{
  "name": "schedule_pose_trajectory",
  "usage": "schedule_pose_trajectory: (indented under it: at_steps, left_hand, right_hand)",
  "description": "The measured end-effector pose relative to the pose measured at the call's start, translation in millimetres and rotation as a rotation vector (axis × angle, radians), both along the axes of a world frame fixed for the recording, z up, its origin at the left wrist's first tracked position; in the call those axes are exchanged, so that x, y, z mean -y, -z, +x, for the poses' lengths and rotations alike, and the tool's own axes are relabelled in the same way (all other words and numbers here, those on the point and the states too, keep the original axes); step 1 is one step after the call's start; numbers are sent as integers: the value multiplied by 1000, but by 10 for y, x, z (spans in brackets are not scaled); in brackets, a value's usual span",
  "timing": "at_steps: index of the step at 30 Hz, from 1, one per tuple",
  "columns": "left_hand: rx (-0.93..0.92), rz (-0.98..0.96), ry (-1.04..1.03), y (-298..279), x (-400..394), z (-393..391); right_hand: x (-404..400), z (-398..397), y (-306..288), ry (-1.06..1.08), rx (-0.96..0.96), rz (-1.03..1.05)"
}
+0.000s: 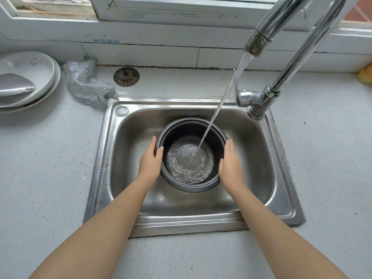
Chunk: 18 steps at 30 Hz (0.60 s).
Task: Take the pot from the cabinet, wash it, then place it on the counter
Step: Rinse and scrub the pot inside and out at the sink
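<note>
You have the pot [191, 156] out of the cabinet and down in the sink [261, 158], so step 1 of 3 looks done and you are in the middle of the wash. The dark pot sits upright in the basin, held between your 2 hands: your left hand [150, 162] grips its left wall with the thumb hooked over the rim, and your right hand [231, 164] lies against the right wall with the fingers fairly straight, pressing rather than wrapping, as far as the view shows. Water from the faucet [281, 37] falls in a slanting stream into the pot's bottom, where a shallow pool is swirling. I would judge the rinse only begun: there is little water in the pot, and no scrubbing tool is in either hand. The silver mesh scrubber [86, 83] lies untouched on the counter [50, 168] behind the sink's left corner, beside 2 stacked plates [30, 77]. Left for you: finish washing, tip the water out, shut off the tap, and set the pot on the counter.
</note>
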State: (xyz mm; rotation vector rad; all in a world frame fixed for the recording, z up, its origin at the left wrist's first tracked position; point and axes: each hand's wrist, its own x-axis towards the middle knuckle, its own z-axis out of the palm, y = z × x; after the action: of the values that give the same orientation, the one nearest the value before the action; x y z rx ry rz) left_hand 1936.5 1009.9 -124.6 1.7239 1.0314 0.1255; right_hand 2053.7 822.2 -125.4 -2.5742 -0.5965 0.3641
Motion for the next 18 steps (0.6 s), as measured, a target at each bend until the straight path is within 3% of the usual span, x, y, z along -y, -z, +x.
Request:
schedule_pose_trajectory:
  at_steps: [12,18]
  left_hand:
    - [42,-130,-175,-143,37,-11]
    - [97,0,-211,-302,79,-59]
  right_hand:
    - [14,-42,-115,-2,-69,150]
    - [-31,-73,-110,-13,-54,159]
